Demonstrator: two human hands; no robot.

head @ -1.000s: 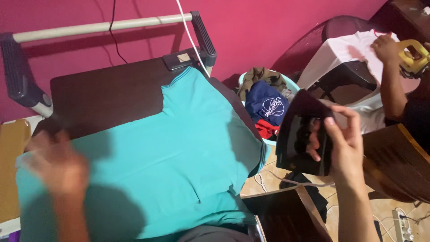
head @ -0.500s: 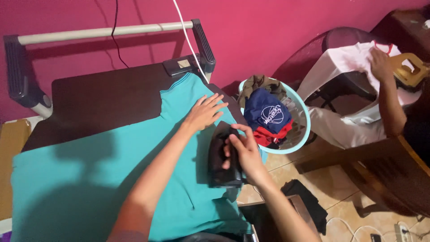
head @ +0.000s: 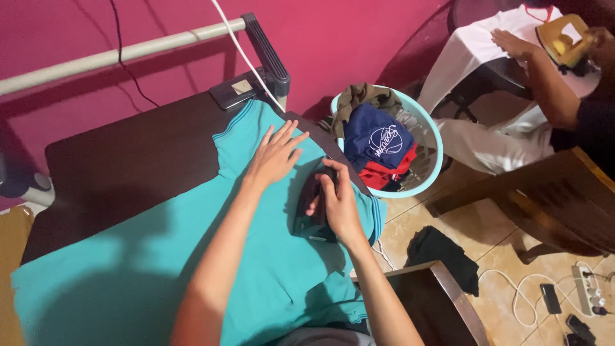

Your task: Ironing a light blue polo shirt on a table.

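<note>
Magenta wall (head: 359, 38) behind, with a pale rail (head: 122, 56) running along it and a white cord (head: 246, 57) dropping down across. Dark surface (head: 128, 160) below, covered near and right by a teal shirt (head: 128, 256) spread flat, collar toward the far right corner. Left hand (head: 277, 156) pressed flat on the shirt near the collar, fingers spread, grip wide and holding nothing. Right hand (head: 338, 206) just to the right and nearer, grip wrapped around the handle of a dark iron (head: 314, 208), sole down on the shirt close to the right edge of the surface. Light blue laundry basket (head: 419, 134) on the floor just right of the surface, stuffed with navy, red and olive clothes. Farther right, another person's hand (head: 512, 43) resting on a white garment (head: 477, 48) beside a yellow iron (head: 564, 40). Near right on the tiled floor, a black cloth (head: 442, 253) and a white power strip (head: 589, 289) with cables
</note>
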